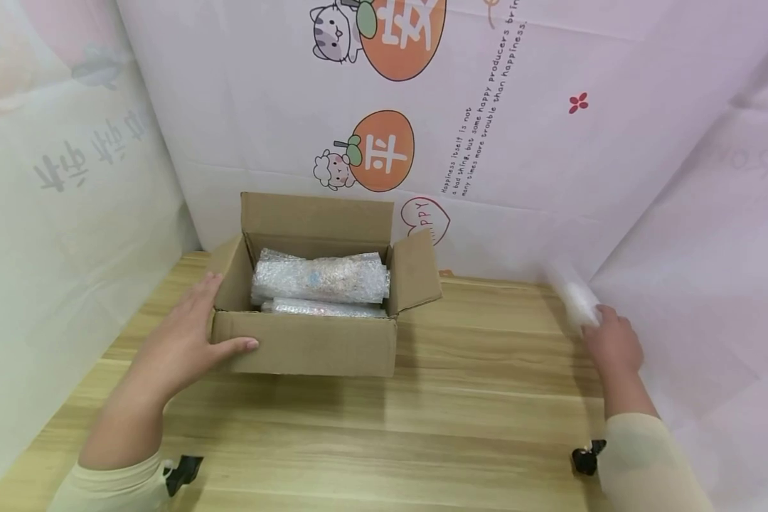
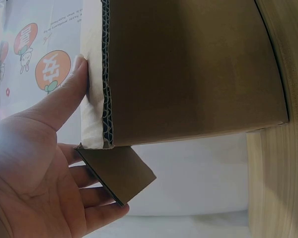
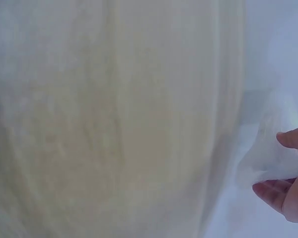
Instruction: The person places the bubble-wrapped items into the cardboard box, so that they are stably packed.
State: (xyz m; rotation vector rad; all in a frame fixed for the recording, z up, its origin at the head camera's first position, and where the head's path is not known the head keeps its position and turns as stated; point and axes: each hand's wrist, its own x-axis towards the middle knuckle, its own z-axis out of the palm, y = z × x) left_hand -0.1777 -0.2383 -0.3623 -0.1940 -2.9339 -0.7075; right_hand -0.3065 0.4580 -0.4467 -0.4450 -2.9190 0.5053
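Observation:
An open cardboard box [image 1: 307, 348] stands on the wooden table, left of the middle in the head view. Inside lie bubble-wrapped packages [image 1: 320, 279], the upper one across the others. My left hand [image 1: 182, 334] grips the box at its front left corner, thumb along the front and fingers behind the left flap [image 2: 120, 173]. Far to the right, my right hand [image 1: 614, 341] holds a whitish, see-through wrapped bundle [image 1: 576, 295] by its near end. Motion blurs that bundle, so its contents cannot be told; in the right wrist view thumb and fingers close around it.
Printed white cloth [image 1: 262, 92] hangs behind the table and along both sides. The wooden tabletop [image 1: 486, 398] stretches between the box and my right hand. The box's right flap [image 1: 417, 274] sticks outward. Black wrist mounts [image 1: 184, 474] sit by both sleeves.

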